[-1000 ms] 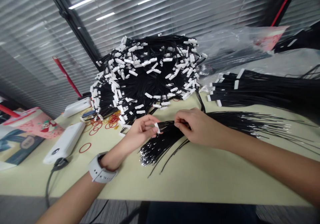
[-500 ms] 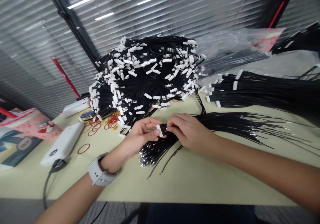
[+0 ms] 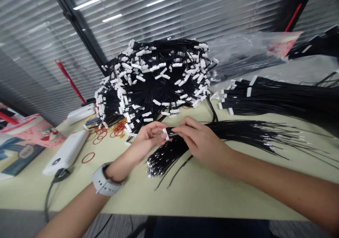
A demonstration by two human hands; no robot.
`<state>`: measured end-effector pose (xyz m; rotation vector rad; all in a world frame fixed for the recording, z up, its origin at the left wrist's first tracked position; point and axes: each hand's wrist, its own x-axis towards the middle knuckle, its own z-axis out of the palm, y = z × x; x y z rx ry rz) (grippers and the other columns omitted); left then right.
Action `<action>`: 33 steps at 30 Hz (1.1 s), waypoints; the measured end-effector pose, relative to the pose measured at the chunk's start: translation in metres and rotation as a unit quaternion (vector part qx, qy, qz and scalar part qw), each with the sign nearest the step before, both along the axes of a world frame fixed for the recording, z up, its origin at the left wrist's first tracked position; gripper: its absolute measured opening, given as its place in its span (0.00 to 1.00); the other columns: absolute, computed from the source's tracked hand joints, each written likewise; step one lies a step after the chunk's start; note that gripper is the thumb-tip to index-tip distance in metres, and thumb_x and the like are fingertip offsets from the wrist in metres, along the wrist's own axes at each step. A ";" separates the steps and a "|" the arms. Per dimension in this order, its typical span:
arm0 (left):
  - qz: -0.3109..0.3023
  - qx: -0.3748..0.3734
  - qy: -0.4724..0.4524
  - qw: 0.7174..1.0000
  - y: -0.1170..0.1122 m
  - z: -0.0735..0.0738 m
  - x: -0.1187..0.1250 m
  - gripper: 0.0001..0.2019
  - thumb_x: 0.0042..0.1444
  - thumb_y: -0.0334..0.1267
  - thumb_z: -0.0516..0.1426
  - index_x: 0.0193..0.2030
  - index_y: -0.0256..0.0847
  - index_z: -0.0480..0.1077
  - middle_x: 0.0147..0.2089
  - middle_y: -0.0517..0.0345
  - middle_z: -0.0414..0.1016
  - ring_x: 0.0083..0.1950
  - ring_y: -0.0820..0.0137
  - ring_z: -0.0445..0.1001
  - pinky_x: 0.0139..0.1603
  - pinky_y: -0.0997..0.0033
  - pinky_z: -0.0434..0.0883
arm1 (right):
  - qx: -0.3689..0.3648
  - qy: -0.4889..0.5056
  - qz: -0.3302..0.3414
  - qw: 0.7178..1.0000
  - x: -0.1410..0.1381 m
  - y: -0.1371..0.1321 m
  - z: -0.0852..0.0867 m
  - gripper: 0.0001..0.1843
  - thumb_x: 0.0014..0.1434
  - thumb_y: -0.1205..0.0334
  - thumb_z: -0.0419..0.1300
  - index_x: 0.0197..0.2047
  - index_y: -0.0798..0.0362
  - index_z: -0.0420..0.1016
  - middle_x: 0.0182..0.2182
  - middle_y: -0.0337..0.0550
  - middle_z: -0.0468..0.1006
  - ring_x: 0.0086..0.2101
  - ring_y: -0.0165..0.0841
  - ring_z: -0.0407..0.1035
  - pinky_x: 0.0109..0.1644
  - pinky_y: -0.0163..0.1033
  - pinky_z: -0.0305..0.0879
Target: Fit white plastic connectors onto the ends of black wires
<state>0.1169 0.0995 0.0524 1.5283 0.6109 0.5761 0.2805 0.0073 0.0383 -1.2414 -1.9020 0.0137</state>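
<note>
Between the thumb and fingers of my left hand [image 3: 148,138] is a small white connector housing [image 3: 166,133], with dark wires running from it toward the right. My right hand [image 3: 200,136] is closed in a pinch on a thin black wire [image 3: 174,129] just right of the housing. Whether the wire's tip sits inside the housing is too small to tell. Below both hands lies a bundle of loose black wires [image 3: 169,156] with shiny metal terminals at its left end. Its other end fans out to the right, past my right forearm.
Behind my hands rises a big heap of black cables with white connectors [image 3: 159,86]. More cables [image 3: 278,94] lie at the right by plastic bags [image 3: 238,47]. Rubber bands [image 3: 99,137], a white power bank [image 3: 66,153] and a pink cup [image 3: 39,132] stand or lie left on the table [image 3: 212,195].
My left hand has shifted slightly left and up with the connector housing. The pinching fingers of my right hand have also moved a little left, and a wire now shows at the housing.
</note>
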 end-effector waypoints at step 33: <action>-0.049 0.046 0.040 0.997 0.002 -0.005 0.000 0.05 0.53 0.28 0.56 0.36 0.36 0.66 0.31 0.61 0.70 0.29 0.79 0.68 0.31 0.80 0.67 | -0.040 -0.107 0.089 0.989 0.012 -0.006 0.009 0.07 0.56 0.66 0.57 0.38 0.57 0.74 0.37 0.46 0.68 0.38 0.33 0.63 0.44 0.41 0.60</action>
